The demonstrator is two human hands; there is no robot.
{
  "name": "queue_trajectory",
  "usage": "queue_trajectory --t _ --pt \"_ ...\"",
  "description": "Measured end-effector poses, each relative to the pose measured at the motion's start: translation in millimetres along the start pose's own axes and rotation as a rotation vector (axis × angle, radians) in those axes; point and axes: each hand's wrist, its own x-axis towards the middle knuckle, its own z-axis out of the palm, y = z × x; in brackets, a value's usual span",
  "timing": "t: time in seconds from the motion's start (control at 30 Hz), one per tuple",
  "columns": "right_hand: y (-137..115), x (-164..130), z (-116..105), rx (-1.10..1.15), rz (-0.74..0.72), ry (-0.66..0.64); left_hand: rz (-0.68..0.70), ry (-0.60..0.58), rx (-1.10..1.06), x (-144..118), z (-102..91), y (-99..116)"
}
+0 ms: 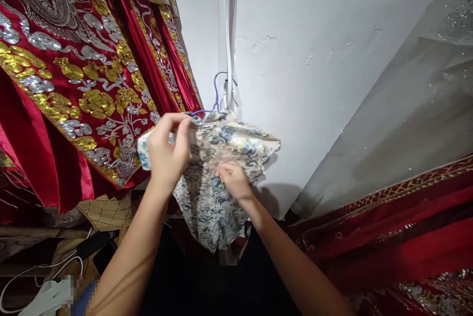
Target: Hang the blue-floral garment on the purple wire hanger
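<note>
Forearms are pointing at a shirt hanging on a hanger; left hand is half-curling beside it, hold unclear; right hand is pinching its front. Tugging could unhook it.

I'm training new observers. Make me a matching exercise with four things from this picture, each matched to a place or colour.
Things
1. Hanger
2. Right hand
3. Embroidered cloth
4. Left hand

Places and colours
A. At the front middle of the printed garment
B. Red, with gold and silver decoration
C. At that garment's upper part, toward the picture's left
D. Purplish blue

Right pairs: 1-D; 2-A; 3-B; 4-C
</note>
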Motion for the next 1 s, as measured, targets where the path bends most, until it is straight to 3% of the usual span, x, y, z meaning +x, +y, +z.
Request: queue_trajectory --t 0.1,0.23,0.37,0.47,0.6,0.67,0.77,0.9,0.97,1.0 --pt "6.2 -10.8 5.5 0.023 0.012 -0.046 -0.039 0.012 -0.027 5.7 -8.2 -4.4" --pt "-26.7 -9.8 3.6 0.068 -0.098 -0.161 -0.022 -0.166 -0.017 -3.2 -1.5 -8.0" --pt "-57.9 10.4 1.2 0.088 -0.227 -0.102 0.008 -0.286 -0.043 -15.5 6.7 -7.7" --pt "-67.5 22.2 3.2 0.058 -0.332 -0.068 0.001 -0.293 -0.067 -18.3 8.0 -6.6" --pt "-60.4 24.3 8.7 0.025 -0.301 -0.057 -0.025 -0.248 -0.100 -16.1 7.2 -5.4" --pt "-47.1 21.0 9.8 -0.013 -0.237 -0.016 -0.046 -0.155 -0.135 -11.9 2.6 -9.2" --pt "-20.2 7.2 8.4 -0.028 -0.136 0.030 -0.178 0.141 -0.290 -2.8 -15.5 -29.5" --pt "9.5 -32.8 10.2 0.004 -0.087 0.087 -0.614 0.573 -0.834 -11.3 -45.6 -75.7" --pt "18.7 -57.2 15.3 0.127 -0.046 0.118 -0.823 0.681 -1.035 -36.5 -49.0 -93.2" --pt "22.3 -68.7 18.2 0.219 -0.016 0.142 -0.886 0.673 -1.053 -54.6 -46.1 -98.2"
